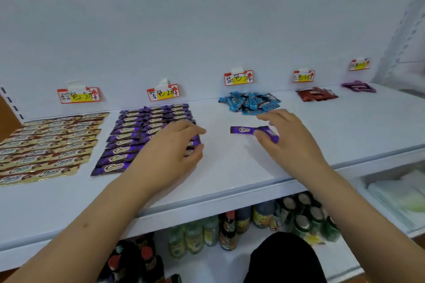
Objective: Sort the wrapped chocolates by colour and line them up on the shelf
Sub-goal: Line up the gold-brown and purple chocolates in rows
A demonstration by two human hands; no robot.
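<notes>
— Where does the camera sit?
— On the person's head, close in, looking forward and down across the white shelf [230, 167].
— Which way does it face?
— Toward the shelf's back wall [207, 30], with both forearms reaching in from the bottom edge.
— Anything below?
— The wide lens also catches bottles [207, 232] on the lower shelf.
— A second view?
— Only this one.

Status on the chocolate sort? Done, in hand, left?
Done: gold chocolates lie in neat rows. In hand: purple rows nearly complete; left hand places one at their right edge, right hand grips a loose purple chocolate. Left: blue pile, red pile and far purple pile are unaligned heaps.
</notes>
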